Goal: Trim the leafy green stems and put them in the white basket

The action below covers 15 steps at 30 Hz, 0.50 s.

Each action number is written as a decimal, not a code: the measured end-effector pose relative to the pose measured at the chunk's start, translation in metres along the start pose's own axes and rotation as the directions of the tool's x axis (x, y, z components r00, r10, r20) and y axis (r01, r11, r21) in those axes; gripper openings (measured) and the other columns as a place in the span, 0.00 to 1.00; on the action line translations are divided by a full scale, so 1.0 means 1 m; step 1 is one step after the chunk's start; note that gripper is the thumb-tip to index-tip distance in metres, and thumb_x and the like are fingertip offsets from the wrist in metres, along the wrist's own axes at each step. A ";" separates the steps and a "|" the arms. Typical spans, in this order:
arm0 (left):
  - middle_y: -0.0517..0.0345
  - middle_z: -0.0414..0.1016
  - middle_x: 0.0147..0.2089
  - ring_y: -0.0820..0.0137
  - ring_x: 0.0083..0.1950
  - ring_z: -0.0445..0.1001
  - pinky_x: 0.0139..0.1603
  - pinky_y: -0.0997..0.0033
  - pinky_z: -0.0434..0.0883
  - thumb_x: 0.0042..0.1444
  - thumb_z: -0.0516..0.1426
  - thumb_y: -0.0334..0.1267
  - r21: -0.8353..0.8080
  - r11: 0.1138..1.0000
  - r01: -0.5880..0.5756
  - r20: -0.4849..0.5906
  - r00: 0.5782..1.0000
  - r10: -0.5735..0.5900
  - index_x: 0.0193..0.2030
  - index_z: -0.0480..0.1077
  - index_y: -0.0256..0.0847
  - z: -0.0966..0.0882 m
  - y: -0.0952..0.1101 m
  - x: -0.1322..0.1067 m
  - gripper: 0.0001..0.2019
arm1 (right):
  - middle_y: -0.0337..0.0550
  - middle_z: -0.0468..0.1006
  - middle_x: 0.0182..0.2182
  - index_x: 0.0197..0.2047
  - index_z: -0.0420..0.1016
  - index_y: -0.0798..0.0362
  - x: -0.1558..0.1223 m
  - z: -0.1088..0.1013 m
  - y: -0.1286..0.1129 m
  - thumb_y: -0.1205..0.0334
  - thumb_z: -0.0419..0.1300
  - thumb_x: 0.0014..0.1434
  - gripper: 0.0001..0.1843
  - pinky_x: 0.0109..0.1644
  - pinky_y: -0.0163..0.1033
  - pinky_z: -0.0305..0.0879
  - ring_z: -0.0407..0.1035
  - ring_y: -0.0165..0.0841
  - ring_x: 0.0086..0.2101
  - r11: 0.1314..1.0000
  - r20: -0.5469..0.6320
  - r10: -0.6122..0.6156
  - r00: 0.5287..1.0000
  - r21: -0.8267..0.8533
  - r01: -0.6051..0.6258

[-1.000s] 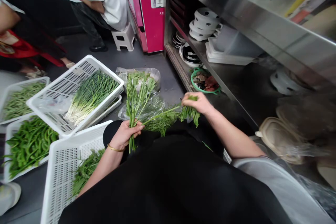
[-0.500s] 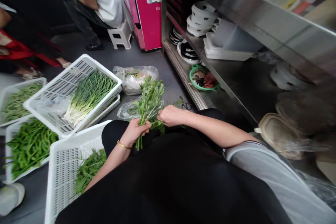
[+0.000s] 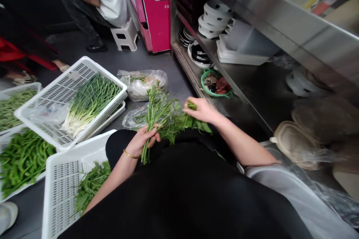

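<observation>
Far left, the nearest white perforated plastic basket (image 3: 61, 179) carries one heap of loose leafy greens (image 3: 92, 185) towards its far right corner. Next, the left hand (image 3: 143, 140), fingers wrapped round one bundle of long green stalks (image 3: 151, 117), too many to count, likely gripped low to keep them together. Then the right hand (image 3: 200, 110), fingers closed on one drooping leafy green bunch (image 3: 198, 124), presumably held aside to avoid tangling.
</observation>
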<state>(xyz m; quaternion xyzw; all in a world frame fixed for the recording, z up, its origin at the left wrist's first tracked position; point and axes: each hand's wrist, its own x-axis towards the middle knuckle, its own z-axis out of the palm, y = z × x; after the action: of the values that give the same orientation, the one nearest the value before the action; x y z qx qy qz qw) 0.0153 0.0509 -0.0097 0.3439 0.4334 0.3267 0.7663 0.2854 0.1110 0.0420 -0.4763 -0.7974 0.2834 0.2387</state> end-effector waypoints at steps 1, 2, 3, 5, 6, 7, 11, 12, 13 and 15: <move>0.56 0.73 0.22 0.82 0.12 0.56 0.12 0.82 0.51 0.51 0.60 0.42 -0.004 1.000 0.001 0.028 1.000 -0.001 0.44 0.69 0.35 0.002 0.001 0.000 0.16 | 0.45 0.76 0.36 0.41 0.70 0.56 0.006 0.008 -0.007 0.60 0.55 0.57 0.11 0.36 0.34 0.58 0.68 0.31 0.33 0.984 0.044 -0.071 0.997 -0.159 0.077; 0.57 0.72 0.21 0.82 0.11 0.55 0.12 0.82 0.50 0.51 0.60 0.42 -0.013 1.000 -0.001 0.052 0.999 0.001 0.45 0.69 0.34 0.004 0.003 -0.001 0.17 | 0.47 0.75 0.38 0.43 0.70 0.56 0.013 0.016 -0.013 0.62 0.54 0.57 0.11 0.35 0.34 0.57 0.68 0.32 0.34 0.944 0.109 -0.131 0.985 -0.290 0.158; 0.57 0.72 0.20 0.82 0.10 0.54 0.12 0.81 0.49 0.51 0.59 0.43 -0.027 1.000 -0.006 0.070 0.998 0.008 0.45 0.69 0.34 0.005 0.005 -0.003 0.17 | 0.48 0.75 0.40 0.44 0.69 0.56 0.018 0.023 -0.018 0.64 0.53 0.57 0.12 0.34 0.34 0.57 0.68 0.33 0.35 0.892 0.186 -0.175 0.967 -0.385 0.235; 0.55 0.73 0.21 0.81 0.11 0.56 0.12 0.80 0.50 0.51 0.59 0.44 -0.054 0.998 -0.018 0.078 0.997 0.022 0.48 0.68 0.34 0.004 0.008 -0.009 0.20 | 0.48 0.75 0.38 0.44 0.70 0.56 0.025 0.030 -0.022 0.65 0.53 0.57 0.12 0.32 0.34 0.55 0.68 0.34 0.35 0.809 0.307 -0.214 0.928 -0.477 0.344; 0.54 0.73 0.22 0.80 0.12 0.58 0.13 0.80 0.51 0.51 0.59 0.44 -0.055 0.998 -0.017 0.065 0.998 0.021 0.48 0.68 0.34 0.002 0.009 -0.012 0.20 | 0.47 0.75 0.37 0.43 0.70 0.55 0.026 0.030 -0.022 0.65 0.53 0.57 0.11 0.31 0.34 0.54 0.68 0.33 0.34 0.789 0.327 -0.217 0.920 -0.497 0.362; 0.54 0.74 0.22 0.78 0.13 0.61 0.14 0.79 0.53 0.50 0.60 0.43 -0.047 0.999 -0.008 0.040 0.999 0.010 0.48 0.68 0.34 -0.001 0.009 -0.015 0.20 | 0.46 0.75 0.36 0.43 0.71 0.55 0.026 0.028 -0.021 0.64 0.52 0.58 0.11 0.31 0.34 0.53 0.68 0.33 0.33 0.781 0.322 -0.215 0.922 -0.510 0.360; 0.62 0.67 0.17 0.80 0.14 0.60 0.15 0.81 0.53 0.45 0.64 0.36 -0.042 0.999 0.014 -0.091 0.996 -0.018 0.37 0.71 0.33 -0.012 0.006 -0.022 0.13 | 0.45 0.74 0.34 0.41 0.71 0.54 0.014 0.007 -0.011 0.61 0.50 0.60 0.11 0.31 0.34 0.51 0.67 0.31 0.31 0.778 0.262 -0.135 0.955 -0.569 0.266; 0.64 0.64 0.16 0.82 0.14 0.57 0.14 0.82 0.51 0.45 0.64 0.36 -0.065 0.998 0.001 -0.104 0.995 -0.008 0.34 0.70 0.33 -0.014 0.004 -0.021 0.11 | 0.45 0.74 0.34 0.40 0.71 0.54 0.010 0.003 -0.011 0.60 0.50 0.60 0.11 0.30 0.34 0.51 0.67 0.31 0.30 0.771 0.269 -0.104 0.957 -0.586 0.249; 0.66 0.62 0.15 0.83 0.13 0.55 0.14 0.83 0.50 0.46 0.64 0.36 -0.089 0.996 -0.012 -0.107 0.994 0.002 0.32 0.70 0.33 -0.016 0.003 -0.020 0.10 | 0.45 0.74 0.34 0.40 0.71 0.54 0.007 0.001 -0.011 0.60 0.51 0.59 0.11 0.30 0.34 0.51 0.67 0.31 0.30 0.763 0.283 -0.075 0.956 -0.601 0.238; 0.68 0.58 0.14 0.84 0.13 0.52 0.14 0.83 0.48 0.49 0.62 0.39 -0.125 0.992 -0.017 -0.078 0.997 0.008 0.32 0.71 0.32 -0.017 0.002 -0.015 0.10 | 0.46 0.74 0.34 0.40 0.71 0.55 0.004 0.000 -0.013 0.62 0.52 0.58 0.10 0.30 0.34 0.50 0.67 0.32 0.30 0.741 0.313 -0.030 0.949 -0.630 0.232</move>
<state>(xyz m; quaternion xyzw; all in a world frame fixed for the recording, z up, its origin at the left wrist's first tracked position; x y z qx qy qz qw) -0.0064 0.0436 -0.0081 0.2847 0.4393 0.3713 0.7669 0.2755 0.1092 0.0517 -0.4263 -0.9031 0.0310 -0.0416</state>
